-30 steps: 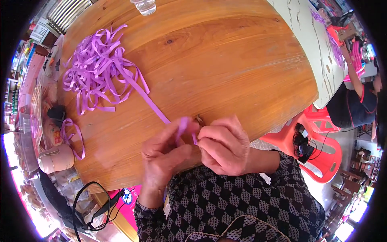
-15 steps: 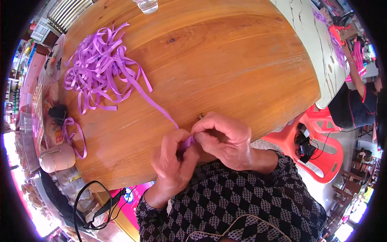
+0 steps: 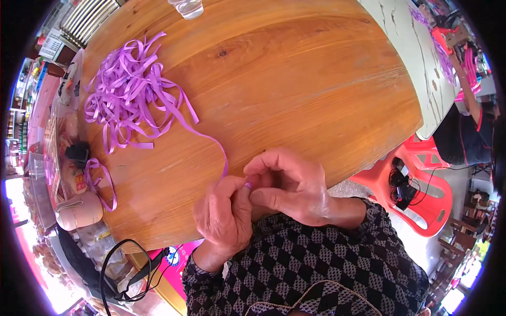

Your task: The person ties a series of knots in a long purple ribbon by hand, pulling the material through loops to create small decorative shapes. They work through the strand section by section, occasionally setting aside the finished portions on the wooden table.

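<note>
A person's left hand pinches a purple ribbon between thumb and forefinger, near the front edge of a brown wooden tabletop. The right hand curves close beside the pinched end, thumb and forefinger parted; whether it grips the ribbon cannot be told. From the left hand, the ribbon curves away to a tangled purple pile at the far left. A clear cup stands at the far edge.
</note>
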Action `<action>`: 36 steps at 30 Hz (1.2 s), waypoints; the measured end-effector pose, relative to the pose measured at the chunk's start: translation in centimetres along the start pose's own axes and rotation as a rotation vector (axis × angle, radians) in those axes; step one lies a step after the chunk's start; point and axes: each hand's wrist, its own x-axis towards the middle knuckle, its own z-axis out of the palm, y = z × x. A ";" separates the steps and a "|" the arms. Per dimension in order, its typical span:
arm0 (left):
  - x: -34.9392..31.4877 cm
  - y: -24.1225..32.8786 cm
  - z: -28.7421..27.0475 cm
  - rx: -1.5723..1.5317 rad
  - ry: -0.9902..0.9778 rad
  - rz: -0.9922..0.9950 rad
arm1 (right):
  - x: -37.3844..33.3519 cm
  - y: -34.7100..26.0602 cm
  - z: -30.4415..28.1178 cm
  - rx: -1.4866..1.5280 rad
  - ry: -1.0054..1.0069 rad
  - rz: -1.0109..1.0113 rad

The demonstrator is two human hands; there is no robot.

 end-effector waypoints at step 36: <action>1.1 0.8 -1.0 -1.214 -0.222 -0.953 | 1.0 -0.4 -1.7 -0.763 0.070 -0.702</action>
